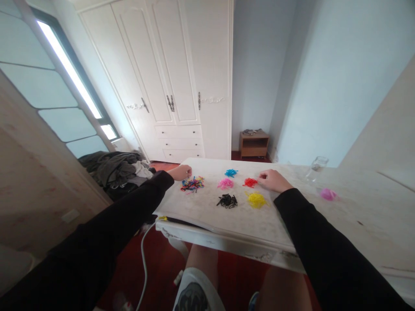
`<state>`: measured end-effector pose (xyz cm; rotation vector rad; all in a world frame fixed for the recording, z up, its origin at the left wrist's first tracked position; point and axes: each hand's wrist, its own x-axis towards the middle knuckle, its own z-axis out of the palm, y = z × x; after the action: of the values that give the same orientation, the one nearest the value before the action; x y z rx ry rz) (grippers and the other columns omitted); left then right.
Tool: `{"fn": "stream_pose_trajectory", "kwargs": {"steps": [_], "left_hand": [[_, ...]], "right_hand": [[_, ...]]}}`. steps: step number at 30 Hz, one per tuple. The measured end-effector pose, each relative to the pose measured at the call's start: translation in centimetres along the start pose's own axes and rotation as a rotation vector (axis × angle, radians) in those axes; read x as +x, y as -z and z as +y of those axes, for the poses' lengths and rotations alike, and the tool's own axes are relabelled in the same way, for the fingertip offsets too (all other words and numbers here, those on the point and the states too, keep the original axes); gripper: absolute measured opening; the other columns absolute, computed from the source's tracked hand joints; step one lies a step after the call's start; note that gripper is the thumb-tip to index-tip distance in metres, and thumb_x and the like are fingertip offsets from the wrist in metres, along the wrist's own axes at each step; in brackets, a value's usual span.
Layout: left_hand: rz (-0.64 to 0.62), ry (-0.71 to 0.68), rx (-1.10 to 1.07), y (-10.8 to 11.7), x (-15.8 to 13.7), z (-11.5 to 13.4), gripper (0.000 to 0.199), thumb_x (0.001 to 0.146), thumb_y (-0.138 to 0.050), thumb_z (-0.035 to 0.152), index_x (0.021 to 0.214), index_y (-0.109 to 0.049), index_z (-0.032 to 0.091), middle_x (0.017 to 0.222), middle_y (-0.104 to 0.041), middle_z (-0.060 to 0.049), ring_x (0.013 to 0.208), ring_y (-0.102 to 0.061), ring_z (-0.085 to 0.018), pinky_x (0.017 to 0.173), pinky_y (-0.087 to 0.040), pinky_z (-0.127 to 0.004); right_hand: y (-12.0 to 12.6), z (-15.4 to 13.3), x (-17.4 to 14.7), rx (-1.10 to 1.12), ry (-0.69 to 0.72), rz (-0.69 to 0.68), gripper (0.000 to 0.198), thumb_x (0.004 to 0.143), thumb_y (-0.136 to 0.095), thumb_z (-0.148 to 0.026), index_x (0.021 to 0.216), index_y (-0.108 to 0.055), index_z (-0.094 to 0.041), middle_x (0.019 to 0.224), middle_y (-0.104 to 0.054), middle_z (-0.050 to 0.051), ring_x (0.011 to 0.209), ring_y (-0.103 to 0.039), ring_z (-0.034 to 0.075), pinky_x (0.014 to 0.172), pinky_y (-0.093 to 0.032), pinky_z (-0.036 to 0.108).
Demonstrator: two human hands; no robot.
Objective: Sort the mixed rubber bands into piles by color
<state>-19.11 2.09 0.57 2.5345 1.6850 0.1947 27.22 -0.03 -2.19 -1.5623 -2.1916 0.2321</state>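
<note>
Two-handed, you're apparently sorting by colour, left hand (183, 172) at eleven o'clock of the multicoloured rubbery-band heap (193, 185), right hand (271, 179) at three of the red rubbery-band heap (250, 182), fingers curled, grips unclear, next probably needing fine pinching.

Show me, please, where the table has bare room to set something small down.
Bare patches of table lie between the mixed pile and black pile, and between the yellow pile and near edge. It is crowded around the red pile, by the right hand.
</note>
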Motion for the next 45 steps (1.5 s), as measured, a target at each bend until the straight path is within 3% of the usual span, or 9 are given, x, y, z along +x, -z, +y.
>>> {"fn": "stream_pose_trajectory", "kwargs": {"steps": [3,10,16,25,30,36,42,45], "left_hand": [[0.025,-0.013,-0.022,0.0,-0.1,0.5,0.021,0.084,-0.052,0.020,0.084,-0.072,0.015,0.083,-0.074,-0.006,0.078,-0.064,-0.018,0.073,-0.048,-0.026],[-0.025,-0.037,-0.080,0.4,0.0,0.5,0.019,0.081,-0.065,0.030,0.082,-0.077,0.015,0.081,-0.077,-0.006,0.075,-0.067,-0.018,0.071,-0.048,-0.025],[-0.009,-0.023,-0.123,0.1,-0.1,0.3,0.027,0.081,-0.066,0.032,0.097,-0.079,0.014,0.083,-0.077,-0.006,0.073,-0.068,-0.017,0.067,-0.048,-0.024],[0.051,0.010,-0.148,-0.8,0.0,1.0,0.012,0.076,-0.065,0.024,0.075,-0.073,0.015,0.077,-0.074,-0.005,0.071,-0.065,-0.017,0.069,-0.049,-0.025],[0.096,0.056,-0.127,-0.2,0.2,-0.7,0.017,0.080,-0.059,0.023,0.081,-0.073,0.015,0.084,-0.076,-0.007,0.078,-0.066,-0.019,0.075,-0.051,-0.027],[0.021,0.064,-0.112,1.6,-1.0,-4.3,0.008,0.070,-0.065,0.023,0.071,-0.072,0.018,0.076,-0.074,-0.004,0.073,-0.066,-0.019,0.071,-0.050,-0.025],[-0.027,0.042,-0.128,0.4,-2.0,-5.5,0.010,0.069,-0.067,0.026,0.071,-0.073,0.019,0.075,-0.073,-0.003,0.072,-0.066,-0.018,0.069,-0.048,-0.024],[-0.029,0.050,-0.162,-0.2,-2.1,-5.6,0.020,0.074,-0.062,0.027,0.083,-0.077,0.018,0.080,-0.075,-0.005,0.069,-0.066,-0.016,0.067,-0.049,-0.024]], "right_hand": [[0.0,-0.1,0.0,-0.008,0.003,0.003,0.017,0.081,-0.064,-0.027,0.071,-0.074,-0.019,0.081,-0.076,0.007,0.077,-0.065,0.021,0.069,-0.042,0.030],[-0.1,0.1,0.0,-0.008,0.013,0.001,0.017,0.082,-0.063,-0.027,0.071,-0.074,-0.020,0.081,-0.076,0.006,0.076,-0.065,0.020,0.069,-0.041,0.029],[-0.1,0.1,0.0,-0.011,0.006,-0.005,0.016,0.080,-0.064,-0.027,0.071,-0.074,-0.020,0.079,-0.076,0.006,0.075,-0.065,0.020,0.068,-0.040,0.029],[0.0,-0.1,-0.1,-0.007,0.009,-0.010,0.017,0.080,-0.064,-0.030,0.070,-0.074,-0.020,0.079,-0.076,0.006,0.073,-0.064,0.020,0.066,-0.039,0.029],[0.2,-0.2,-0.1,-0.007,0.008,-0.010,0.017,0.080,-0.065,-0.030,0.068,-0.073,-0.020,0.079,-0.076,0.007,0.074,-0.064,0.020,0.068,-0.041,0.029],[0.3,-0.4,-0.2,-0.017,0.012,-0.011,0.019,0.081,-0.063,-0.032,0.070,-0.073,-0.019,0.079,-0.076,0.008,0.074,-0.065,0.020,0.068,-0.042,0.029],[0.4,-0.6,-0.3,-0.016,0.016,-0.010,0.019,0.081,-0.063,-0.032,0.071,-0.074,-0.020,0.080,-0.077,0.007,0.074,-0.065,0.021,0.068,-0.043,0.029],[0.4,-0.7,-0.3,-0.025,0.012,-0.019,0.019,0.082,-0.062,-0.030,0.073,-0.074,-0.019,0.082,-0.077,0.008,0.076,-0.066,0.021,0.069,-0.043,0.030]]}}
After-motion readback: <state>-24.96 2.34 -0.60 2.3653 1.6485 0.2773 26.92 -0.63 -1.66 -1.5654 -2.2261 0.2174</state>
